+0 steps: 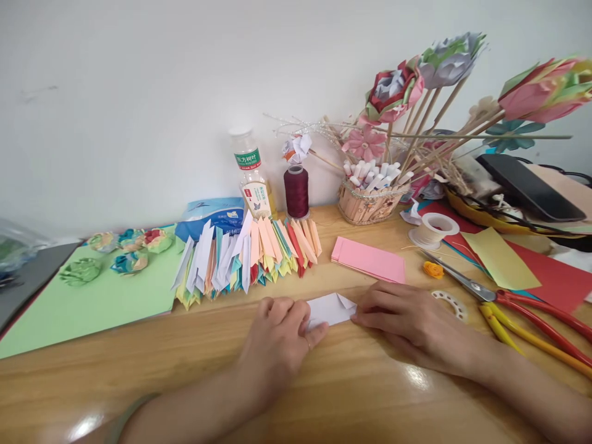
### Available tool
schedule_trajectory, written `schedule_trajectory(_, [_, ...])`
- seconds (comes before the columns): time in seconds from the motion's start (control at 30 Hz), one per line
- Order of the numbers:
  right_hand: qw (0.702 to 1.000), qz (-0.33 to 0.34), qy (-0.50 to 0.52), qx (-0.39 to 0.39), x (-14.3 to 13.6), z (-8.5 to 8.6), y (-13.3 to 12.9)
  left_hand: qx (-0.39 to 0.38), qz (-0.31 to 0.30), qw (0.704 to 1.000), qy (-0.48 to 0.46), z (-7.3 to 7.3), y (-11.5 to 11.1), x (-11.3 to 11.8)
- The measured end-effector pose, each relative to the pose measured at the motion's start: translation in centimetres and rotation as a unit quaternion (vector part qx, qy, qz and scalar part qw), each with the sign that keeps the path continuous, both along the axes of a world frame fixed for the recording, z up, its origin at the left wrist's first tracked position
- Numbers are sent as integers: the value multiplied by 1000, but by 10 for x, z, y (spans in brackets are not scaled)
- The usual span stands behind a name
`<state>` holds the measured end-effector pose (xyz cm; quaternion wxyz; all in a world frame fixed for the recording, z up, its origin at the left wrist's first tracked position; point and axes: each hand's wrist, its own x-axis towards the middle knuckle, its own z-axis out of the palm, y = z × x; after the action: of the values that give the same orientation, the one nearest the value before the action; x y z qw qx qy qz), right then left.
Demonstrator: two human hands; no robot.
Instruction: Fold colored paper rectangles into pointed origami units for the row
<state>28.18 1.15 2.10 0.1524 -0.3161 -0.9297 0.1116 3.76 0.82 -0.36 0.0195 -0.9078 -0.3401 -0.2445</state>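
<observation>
A small white sheet of paper (pixel 327 310) lies on the wooden table between my two hands, with its upper right corner folded over. My left hand (pixel 284 330) grips the left end, fingers curled and thumb along the lower edge. At the right end, the fingertips of my right hand (pixel 404 314) are pressed together on the paper's tip. Just beyond the sheet rests a stack of pink paper strips (pixel 369 259). Behind my left hand stands a long row of folded paper pieces (pixel 245 256) in white, peach, yellow, red and teal.
Green paper (pixel 120 302) bearing several paper flowers lies left. Scissors (pixel 478 288) with red handles, yellow-handled pliers (pixel 497 327) and a white spool (pixel 432 229) are at right. A bottle (pixel 252 176), maroon thread cone (pixel 296 191) and basket of pens (pixel 372 200) stand along the wall.
</observation>
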Motion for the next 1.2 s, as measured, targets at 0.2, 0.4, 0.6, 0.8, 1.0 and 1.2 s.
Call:
schedule_trajectory(0.2, [1000,-25,9,-3,2,-2,-2,-43,27,999,-2,-2,-3,-13])
schedule_trajectory(0.4, [997,9,-11,77,-9,-9,-6,-93,69,993,-6,-3,-1,-14])
schedule_trajectory(0.6, [998,-8,-32,60,-15,-9,-7,24,10,1000,3,-3,-5,-21])
schedule_trajectory(0.8, [997,-32,-9,67,-14,-13,-4,116,0,993,38,-3,-13,-37])
schedule_trajectory(1.0, [988,66,-31,140,-10,-13,-5,129,-45,986,91,2,-6,-40])
schedule_trajectory(1.2, [988,131,-24,74,-29,9,-22,46,16,996,75,6,4,-19])
